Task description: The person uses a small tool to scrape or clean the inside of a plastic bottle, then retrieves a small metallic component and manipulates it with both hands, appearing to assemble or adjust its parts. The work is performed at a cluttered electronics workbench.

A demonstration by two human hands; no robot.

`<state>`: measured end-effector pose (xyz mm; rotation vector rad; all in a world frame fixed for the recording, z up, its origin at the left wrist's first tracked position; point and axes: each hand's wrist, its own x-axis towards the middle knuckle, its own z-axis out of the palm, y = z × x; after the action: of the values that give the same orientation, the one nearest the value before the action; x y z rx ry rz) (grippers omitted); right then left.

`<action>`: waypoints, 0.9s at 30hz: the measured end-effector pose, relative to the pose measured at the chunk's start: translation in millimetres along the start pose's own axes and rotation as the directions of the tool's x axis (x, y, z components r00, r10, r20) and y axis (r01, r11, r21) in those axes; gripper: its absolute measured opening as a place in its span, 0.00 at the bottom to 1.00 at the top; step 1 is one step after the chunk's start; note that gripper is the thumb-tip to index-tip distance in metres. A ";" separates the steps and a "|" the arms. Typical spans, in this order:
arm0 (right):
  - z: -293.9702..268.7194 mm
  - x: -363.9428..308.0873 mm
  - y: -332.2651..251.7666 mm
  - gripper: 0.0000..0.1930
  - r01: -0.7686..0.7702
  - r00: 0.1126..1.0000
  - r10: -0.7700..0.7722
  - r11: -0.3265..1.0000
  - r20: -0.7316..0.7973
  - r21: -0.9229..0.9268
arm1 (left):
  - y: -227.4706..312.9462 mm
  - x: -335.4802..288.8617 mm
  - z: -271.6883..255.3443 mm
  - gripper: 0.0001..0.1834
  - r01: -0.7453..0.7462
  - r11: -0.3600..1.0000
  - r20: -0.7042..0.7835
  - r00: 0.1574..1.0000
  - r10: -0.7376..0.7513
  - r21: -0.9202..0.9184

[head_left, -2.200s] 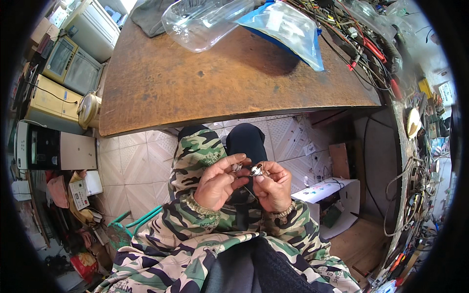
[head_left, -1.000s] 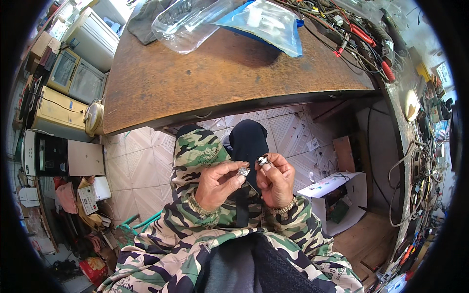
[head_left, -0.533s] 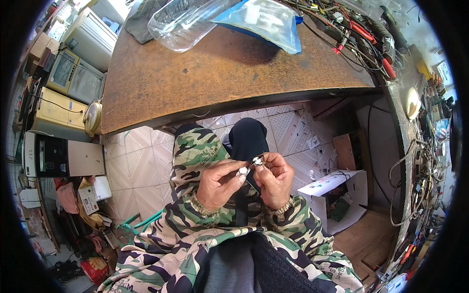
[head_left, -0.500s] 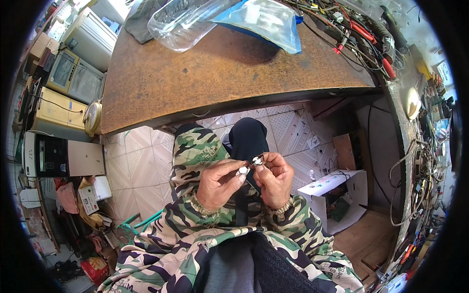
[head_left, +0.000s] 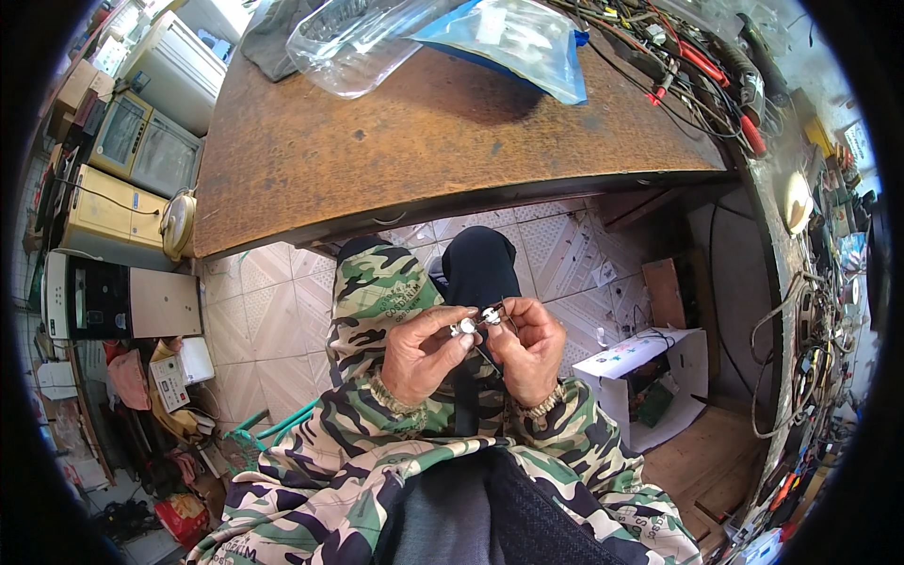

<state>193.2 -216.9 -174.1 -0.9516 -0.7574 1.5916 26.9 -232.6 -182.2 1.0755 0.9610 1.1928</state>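
Above my lap, my left hand point(head_left: 421, 355) pinches a small round white part point(head_left: 465, 327) between thumb and fingertips. Close beside it, my right hand point(head_left: 529, 350) grips another small part, white and metallic point(head_left: 492, 315), with thin dark wire or metal near it. The two parts almost meet, and whether they are joined is too small to tell. Both hands are closed at the fingertips, and camouflage sleeves reach to the wrists.
A worn brown wooden table point(head_left: 377, 160) stands ahead, bearing a clear plastic tray point(head_left: 353, 47) and a blue-edged plastic bag point(head_left: 513, 42). Tangled cables and red-handled tools point(head_left: 751, 137) crowd its right side. An open white box point(head_left: 692, 377) sits on the floor at right.
The round white part in my left fingers has tilted and shifted slightly left. The part in my right fingers has turned a little. Both hands stay nearly in place.
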 end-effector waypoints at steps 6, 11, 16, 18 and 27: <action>7.3 -0.3 0.1 0.09 0.025 0.999 -0.026 0.999 -0.023 -0.039 | 0.3 -1.3 0.7 0.16 0.016 1.000 -0.047 0.999 -0.016 0.013; -1.3 -0.1 2.3 0.09 0.039 0.998 -0.038 0.999 -0.041 0.020 | -4.2 0.3 -0.2 0.16 -0.033 0.999 -0.035 0.999 0.032 -0.038; 3.5 0.3 0.3 0.09 0.023 0.999 -0.022 0.999 -0.025 0.033 | -8.6 -0.1 -0.7 0.16 -0.072 0.997 -0.027 0.997 0.071 -0.021; 4.8 -0.7 -1.3 0.09 0.013 1.000 -0.013 0.999 -0.012 0.039 | -9.0 -0.4 -0.5 0.16 -0.069 0.997 -0.035 0.997 0.068 -0.024; 1.4 0.2 4.2 0.09 0.015 0.999 -0.014 1.000 -0.052 0.004 | -6.3 1.0 -1.4 0.14 -0.086 0.996 -0.035 0.996 0.087 0.029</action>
<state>190.0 -217.7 -177.0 -0.9791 -0.7232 1.5492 27.1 -231.6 -188.7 1.1299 0.9691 1.2769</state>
